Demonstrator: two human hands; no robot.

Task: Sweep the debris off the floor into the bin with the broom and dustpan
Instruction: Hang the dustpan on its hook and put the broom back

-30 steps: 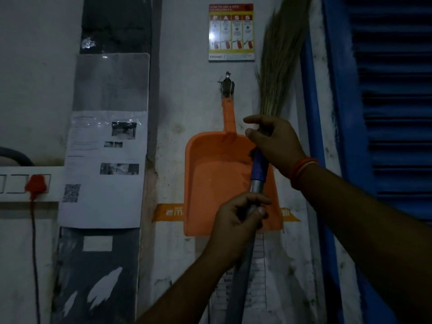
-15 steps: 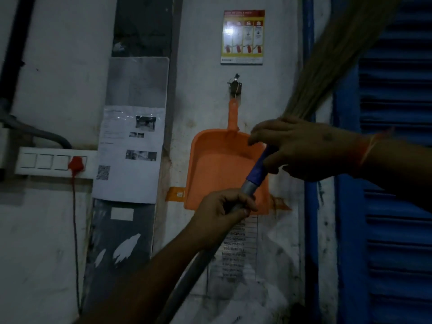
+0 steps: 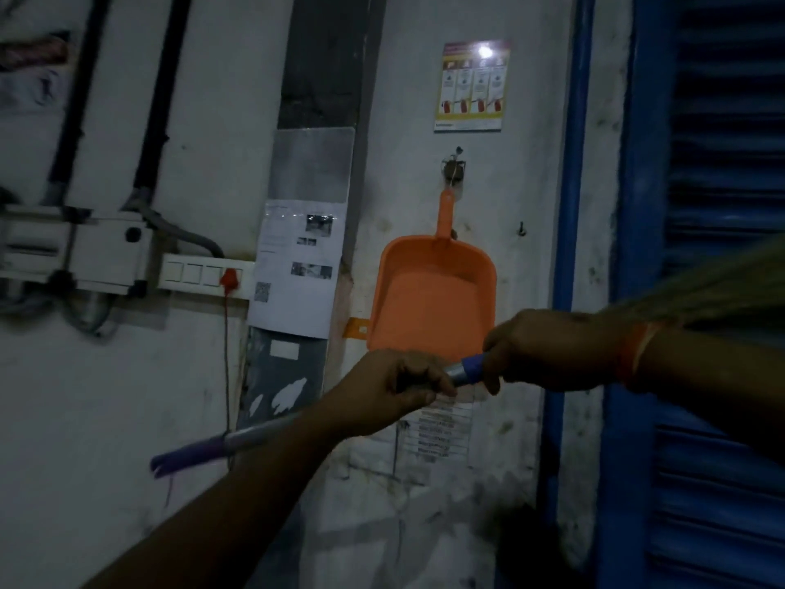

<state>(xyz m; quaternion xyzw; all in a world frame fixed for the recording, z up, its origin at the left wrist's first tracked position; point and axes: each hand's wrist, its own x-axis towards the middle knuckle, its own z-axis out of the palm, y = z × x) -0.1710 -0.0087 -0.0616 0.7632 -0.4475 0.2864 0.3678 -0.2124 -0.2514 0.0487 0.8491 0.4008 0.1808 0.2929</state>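
Observation:
An orange dustpan hangs by its handle from a hook on the white wall. I hold a grass broom nearly level in front of it, just below the pan. My left hand grips the silver shaft. My right hand grips the blue collar where the bristles start. The bristles fan out blurred to the right, over the blue shutter. The purple end of the handle points down to the left.
A blue roller shutter and its blue frame fill the right side. Switch boxes and conduit pipes stick out from the wall at left. Papers and a fire-extinguisher poster are fixed to the wall. The scene is dim.
The broom has swung from upright to almost level, bristles going right and down, handle end rising at the left. Both hands kept their hold. The view has shifted left.

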